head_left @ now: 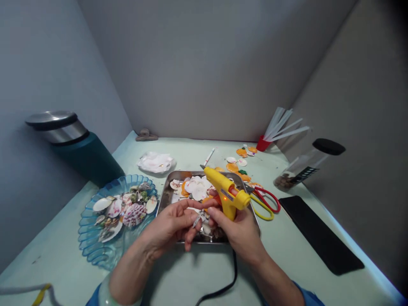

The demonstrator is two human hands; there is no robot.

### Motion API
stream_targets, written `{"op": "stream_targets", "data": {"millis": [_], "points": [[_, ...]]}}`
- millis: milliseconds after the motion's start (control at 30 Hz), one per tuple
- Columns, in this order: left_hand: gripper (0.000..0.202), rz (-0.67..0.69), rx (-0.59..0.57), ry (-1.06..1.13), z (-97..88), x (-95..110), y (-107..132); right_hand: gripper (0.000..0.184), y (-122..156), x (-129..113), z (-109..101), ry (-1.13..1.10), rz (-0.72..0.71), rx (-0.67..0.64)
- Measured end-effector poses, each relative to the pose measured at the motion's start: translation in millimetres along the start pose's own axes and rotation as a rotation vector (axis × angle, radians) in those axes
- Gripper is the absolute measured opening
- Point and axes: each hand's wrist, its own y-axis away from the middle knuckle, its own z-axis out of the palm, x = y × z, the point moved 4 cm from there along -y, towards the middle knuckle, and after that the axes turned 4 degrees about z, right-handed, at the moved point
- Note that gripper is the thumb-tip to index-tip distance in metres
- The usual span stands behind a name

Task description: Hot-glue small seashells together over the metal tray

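Observation:
My right hand (244,233) is closed around the handle of a yellow hot glue gun (219,183), whose nozzle points up and away to the left. A small orange light glows on its side. My left hand (170,223) pinches a small, pale grey-white shell piece (197,220); its exact kind is too small to tell. The fingertips of both hands come close together beside this piece. Beneath them is a metal tray (165,191) holding white shells (199,190) and orange ones, partly hidden by my hands and the gun.
At left, a blue scalloped plate (87,227) bears assorted shells, near a teal bottle (91,159). Behind lie crumpled white tissue (155,162) and a brown clip (146,135). Rightward are scissors (269,199), glue sticks (280,125) in a red cup, a jar (306,165) and a black slab (318,233).

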Motion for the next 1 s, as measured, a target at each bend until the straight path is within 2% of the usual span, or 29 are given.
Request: {"op": "stream_targets", "data": {"millis": [233, 467, 567, 667, 833, 1000], "points": [[0.031, 0.036, 0.093, -0.024, 4.2, 0.2, -1.3, 0.016, 4.0, 2.1, 12.4, -0.012, 0.046, -0.165], [0.031, 0.087, 0.148, -0.101, 6.2, 8.1, 7.5, 0.026, -0.7, 3.9, 3.8, -0.033, 0.018, -0.023], [0.031, 0.101, 0.207, -0.242, 5.2, 11.3, 9.7, 0.023, -0.8, 3.5, 2.1, -0.003, -0.015, -0.006], [0.023, 0.137, 0.259, -0.431, 3.6, 16.4, 10.1, 0.029, -1.6, 3.7, 1.4, 0.017, -0.007, -0.007], [0.016, 0.24, 0.445, -0.817, -8.4, 32.0, 15.1, 0.032, -5.5, 1.0, -8.6, 0.018, -0.004, 0.057], [0.015, 0.261, 0.565, -0.859, -21.7, 38.5, 18.3, 0.031, -3.7, -0.3, -18.8, 0.095, 0.005, -0.004]]}}
